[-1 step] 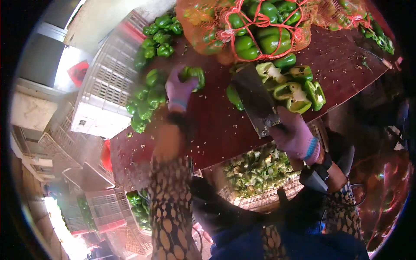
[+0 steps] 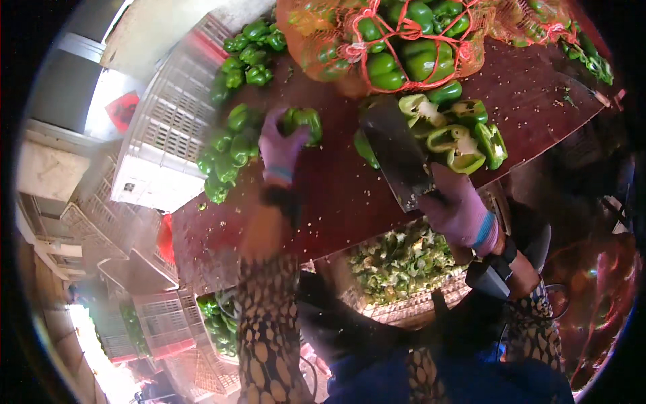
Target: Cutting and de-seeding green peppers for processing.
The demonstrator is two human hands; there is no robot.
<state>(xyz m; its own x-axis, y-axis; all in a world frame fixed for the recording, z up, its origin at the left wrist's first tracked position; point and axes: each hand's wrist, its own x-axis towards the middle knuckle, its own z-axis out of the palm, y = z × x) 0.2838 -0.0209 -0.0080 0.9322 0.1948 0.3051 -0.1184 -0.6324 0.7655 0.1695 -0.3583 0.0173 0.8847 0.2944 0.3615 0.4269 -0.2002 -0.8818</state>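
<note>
I see the left hand [image 2: 278, 148] curled around a green pepper [image 2: 311, 125], well in from the near edge of the bench [image 2: 336, 195] and just right of a pepper pile [image 2: 225, 153] along its left side. I have the right hand [image 2: 461, 210] closed on a cleaver [image 2: 396, 151] over the near edge, its blade between the held pepper and the cut peppers [image 2: 464, 141].

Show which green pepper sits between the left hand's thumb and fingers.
The whole green pepper just right of the loose pile; only it lies within the curled left hand.
</note>
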